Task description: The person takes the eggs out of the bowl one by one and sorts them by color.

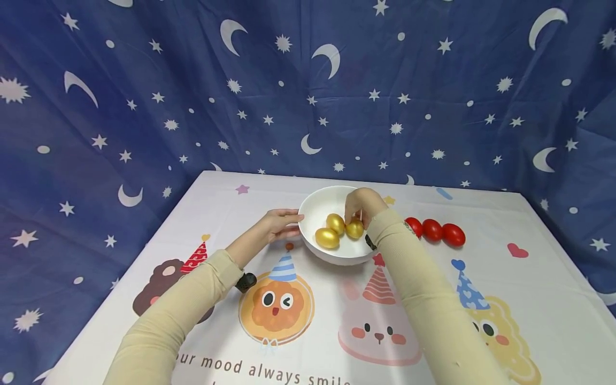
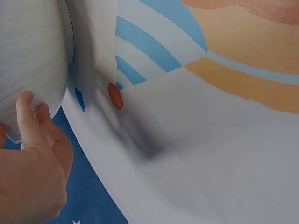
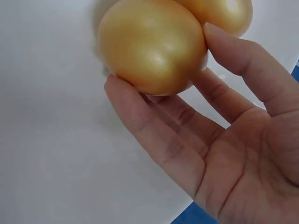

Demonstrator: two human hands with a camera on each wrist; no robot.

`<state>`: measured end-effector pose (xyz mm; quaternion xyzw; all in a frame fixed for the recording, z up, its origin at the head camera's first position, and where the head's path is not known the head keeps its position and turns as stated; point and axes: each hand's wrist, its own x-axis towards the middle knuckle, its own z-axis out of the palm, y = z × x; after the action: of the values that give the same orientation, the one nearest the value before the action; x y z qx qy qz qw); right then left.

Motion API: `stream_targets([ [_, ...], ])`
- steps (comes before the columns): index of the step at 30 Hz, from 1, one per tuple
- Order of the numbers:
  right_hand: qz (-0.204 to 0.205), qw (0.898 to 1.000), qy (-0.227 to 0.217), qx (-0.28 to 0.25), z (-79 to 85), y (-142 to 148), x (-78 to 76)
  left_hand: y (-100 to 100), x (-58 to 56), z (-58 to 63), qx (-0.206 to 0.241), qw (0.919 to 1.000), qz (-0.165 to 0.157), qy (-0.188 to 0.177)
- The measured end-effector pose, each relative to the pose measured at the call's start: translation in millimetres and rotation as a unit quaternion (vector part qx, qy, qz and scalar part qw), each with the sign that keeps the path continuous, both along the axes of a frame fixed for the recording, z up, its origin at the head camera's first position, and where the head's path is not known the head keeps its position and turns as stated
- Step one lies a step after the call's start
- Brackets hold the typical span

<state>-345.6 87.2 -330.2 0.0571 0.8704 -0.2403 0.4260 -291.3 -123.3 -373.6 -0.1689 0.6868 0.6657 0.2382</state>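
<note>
A white bowl (image 1: 317, 200) holds three shiny golden eggs. Inside it, my right hand (image 1: 364, 205) pinches the rightmost golden egg (image 1: 355, 229) between thumb and fingers; in the right wrist view my fingertips sit against the sides of that egg (image 3: 152, 46). A second golden egg (image 1: 335, 223) and a third golden egg (image 1: 327, 238) lie just to its left. My left hand (image 1: 280, 223) touches the bowl's left side with fairly straight fingers. Up close in the left wrist view, those fingers rest on the bowl's outer wall (image 2: 32, 56).
Right of the bowl, red eggs lie in a row, among them a middle red egg (image 1: 432, 230) and an end red egg (image 1: 453, 235); my right sleeve partly covers the row's near end. The white tablecloth (image 1: 544, 299) has cartoon prints. A blue star-patterned curtain (image 1: 269, 128) hangs behind.
</note>
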Motion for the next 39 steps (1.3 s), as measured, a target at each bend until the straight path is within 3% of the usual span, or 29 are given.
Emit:
stream_targets([
  [4, 0.006, 1.000, 0.005, -0.006, 2.0, 1.0, -0.4, -0.3, 0.1, -0.8, 0.003, 1.0000, -0.001, 0.001],
  [9, 0.052, 0.998, 0.032, 0.022, 6.6, 3.8, -4.1, -0.4, -0.1, -0.2, 0.004, 1.0000, 0.000, 0.001],
  [19, 0.108, 0.990, 0.071, 0.058, 13.4, 10.7, -6.3, 0.7, -0.7, -0.6, 0.003, 1.0000, 0.000, -0.001],
  [27, 0.126, 0.985, 0.114, 0.022, 28.4, 15.8, 0.3, -2.3, -0.8, 1.1, -0.002, 1.0000, -0.005, 0.004],
  [33, 0.172, 0.972, 0.156, 0.023, 36.4, 17.7, 7.6, -2.2, -0.5, 0.5, 0.000, 0.9999, -0.011, 0.004],
  [39, 0.192, 0.961, 0.197, 0.023, 39.8, 21.3, 19.4, 0.2, -0.4, -2.1, -0.003, 0.9999, -0.014, 0.005],
])
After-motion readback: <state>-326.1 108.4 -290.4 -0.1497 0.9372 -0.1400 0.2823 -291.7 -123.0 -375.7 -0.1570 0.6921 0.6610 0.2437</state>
